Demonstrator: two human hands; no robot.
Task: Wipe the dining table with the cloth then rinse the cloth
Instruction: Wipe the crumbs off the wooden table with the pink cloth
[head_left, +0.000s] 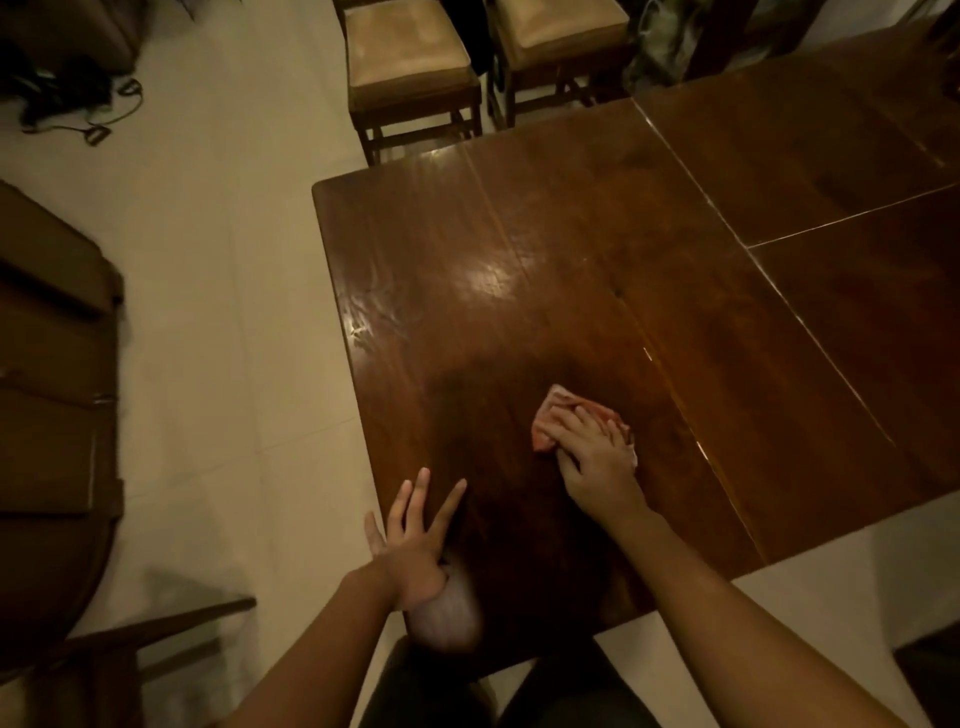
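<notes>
Head view: the right hand (592, 462) lies on top of the pink cloth (555, 404) and presses it onto the dark wooden dining table (519, 234). Its fingers are spread over the bunched cloth and are not closed around it, so the hand is released and pushing. The cloth shows beyond the fingertips and at both sides of them.

To the left of this hand and nearer to the person, the left hand (415, 540) rests flat at the table edge, fingers straight and apart, and it holds nothing. Just under its wrist is a pale rounded thing (444, 621); I cannot tell what it is.

Far beyond the cloth, past the far table edge, stand a chair (410, 57) and a second chair (561, 36), both with tan seats. Far to the left, a black cable (88, 124) lies on the pale floor (234, 312).
</notes>
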